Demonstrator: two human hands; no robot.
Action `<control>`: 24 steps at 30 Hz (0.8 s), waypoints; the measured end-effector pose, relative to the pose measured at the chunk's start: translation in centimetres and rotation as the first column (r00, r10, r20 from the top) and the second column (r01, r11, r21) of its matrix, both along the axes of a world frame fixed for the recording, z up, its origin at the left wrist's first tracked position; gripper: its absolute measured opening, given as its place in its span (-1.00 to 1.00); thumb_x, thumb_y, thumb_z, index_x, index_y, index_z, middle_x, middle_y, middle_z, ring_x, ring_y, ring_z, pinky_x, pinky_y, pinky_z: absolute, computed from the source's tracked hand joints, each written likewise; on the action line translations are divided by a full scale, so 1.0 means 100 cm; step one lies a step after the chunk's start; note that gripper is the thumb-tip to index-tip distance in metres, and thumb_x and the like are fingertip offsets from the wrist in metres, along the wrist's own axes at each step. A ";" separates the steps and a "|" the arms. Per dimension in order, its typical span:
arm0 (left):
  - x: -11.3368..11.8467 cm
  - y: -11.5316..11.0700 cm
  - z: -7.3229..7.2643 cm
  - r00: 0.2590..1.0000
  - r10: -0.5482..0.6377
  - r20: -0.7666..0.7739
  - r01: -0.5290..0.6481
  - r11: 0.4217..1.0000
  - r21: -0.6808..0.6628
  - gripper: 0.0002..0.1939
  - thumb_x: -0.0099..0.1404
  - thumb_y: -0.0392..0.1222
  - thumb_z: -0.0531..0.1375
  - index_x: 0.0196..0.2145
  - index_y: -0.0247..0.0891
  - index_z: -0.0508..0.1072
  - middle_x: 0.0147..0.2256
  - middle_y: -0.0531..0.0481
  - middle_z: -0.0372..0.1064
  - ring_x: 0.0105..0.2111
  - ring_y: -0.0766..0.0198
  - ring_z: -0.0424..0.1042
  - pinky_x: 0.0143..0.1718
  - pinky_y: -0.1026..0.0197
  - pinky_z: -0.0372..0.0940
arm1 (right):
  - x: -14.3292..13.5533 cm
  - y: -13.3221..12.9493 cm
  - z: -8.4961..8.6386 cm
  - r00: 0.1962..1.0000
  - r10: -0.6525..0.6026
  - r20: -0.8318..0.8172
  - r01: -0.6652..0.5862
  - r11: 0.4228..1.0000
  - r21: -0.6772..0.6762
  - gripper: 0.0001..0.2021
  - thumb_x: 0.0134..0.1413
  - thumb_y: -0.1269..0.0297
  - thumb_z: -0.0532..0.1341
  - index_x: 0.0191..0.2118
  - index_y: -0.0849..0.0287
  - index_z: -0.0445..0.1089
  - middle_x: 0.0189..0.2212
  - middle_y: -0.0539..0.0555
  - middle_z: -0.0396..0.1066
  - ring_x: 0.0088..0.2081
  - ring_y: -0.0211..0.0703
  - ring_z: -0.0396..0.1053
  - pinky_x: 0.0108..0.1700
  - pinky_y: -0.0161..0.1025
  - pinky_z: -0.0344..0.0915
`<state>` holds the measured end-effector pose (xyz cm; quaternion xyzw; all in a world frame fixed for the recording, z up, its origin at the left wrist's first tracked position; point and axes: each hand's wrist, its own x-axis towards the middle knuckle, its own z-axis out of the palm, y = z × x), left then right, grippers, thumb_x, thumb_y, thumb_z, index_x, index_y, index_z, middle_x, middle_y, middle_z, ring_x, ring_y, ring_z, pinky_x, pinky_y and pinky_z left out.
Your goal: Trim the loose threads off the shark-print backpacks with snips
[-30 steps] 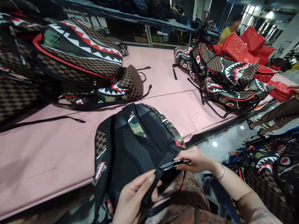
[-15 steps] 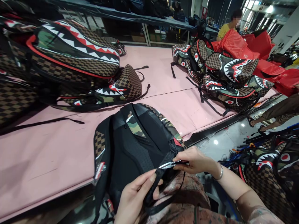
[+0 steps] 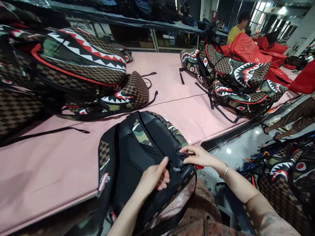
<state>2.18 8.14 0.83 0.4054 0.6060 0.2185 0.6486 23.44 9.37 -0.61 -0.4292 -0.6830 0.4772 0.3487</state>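
Note:
A backpack [image 3: 137,164] lies back panel up at the near table edge, with black padded straps and brown checkered and camouflage sides. Over its lower panel is my left hand [image 3: 157,177], thumb raised and fingers loosely curled, with nothing visible in it. At the pack's right edge, my right hand [image 3: 198,155] pinches dark material near a strap end. Its other fingers are partly hidden, so I cannot see whether the snips are still in them. A small silvery piece [image 3: 176,169] shows just below the right thumb; its kind is unclear.
Shark-mouth backpacks [image 3: 83,62] are heaped on the pink table [image 3: 61,164] at left, and more backpacks [image 3: 241,78] at back right. Red bags [image 3: 253,49] lie behind those. Further backpacks [image 3: 283,170] stand low at right. A person in yellow [image 3: 233,32] is in the background.
My right hand has moved from the strap with metal snips to the backpack's right edge. My left hand has let go of the black strap and risen slightly over the panel.

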 end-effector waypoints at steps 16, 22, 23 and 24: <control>0.027 -0.003 -0.004 0.499 0.690 0.523 -0.672 0.690 -0.269 -0.73 0.24 -0.44 0.02 -0.58 -0.30 0.31 -0.56 0.02 0.44 -0.48 0.36 0.48 -0.31 0.22 0.41 | -0.056 -0.027 -0.044 0.821 -0.570 0.041 0.430 0.664 0.612 -0.85 -0.06 0.41 0.07 -0.52 0.17 0.34 -0.64 0.00 0.37 -0.57 -0.24 0.33 -0.49 -0.35 0.17; 0.021 -0.007 -0.002 0.714 0.552 0.430 -0.558 0.820 -0.126 -0.75 0.13 -0.28 0.21 -0.66 -0.30 0.29 -0.62 0.00 0.41 -0.52 0.26 0.45 -0.38 0.17 0.39 | -0.062 -0.027 -0.039 0.782 -0.621 -0.048 0.603 0.736 0.309 -0.84 -0.13 0.30 0.17 -0.61 0.15 0.18 -0.70 -0.10 0.18 -0.68 -0.36 0.11 -0.63 -0.42 0.07; 0.017 -0.009 -0.002 0.828 0.469 0.307 -0.497 0.868 0.014 -0.72 0.09 -0.20 0.24 -0.67 -0.29 0.29 -0.65 0.01 0.39 -0.56 0.27 0.43 -0.42 0.20 0.37 | -0.062 -0.026 -0.037 0.784 -0.618 -0.063 0.613 0.753 0.238 -0.82 -0.15 0.28 0.18 -0.61 0.14 0.16 -0.70 -0.12 0.16 -0.69 -0.38 0.08 -0.65 -0.43 0.05; 0.014 -0.011 -0.001 0.907 0.398 0.139 -0.418 0.889 0.184 -0.69 0.06 -0.11 0.26 -0.68 -0.28 0.29 -0.67 0.03 0.36 -0.60 0.28 0.39 -0.47 0.23 0.34 | -0.063 -0.025 -0.035 0.783 -0.617 -0.075 0.619 0.761 0.193 -0.82 -0.16 0.28 0.18 -0.61 0.14 0.15 -0.70 -0.12 0.15 -0.69 -0.39 0.06 -0.67 -0.44 0.03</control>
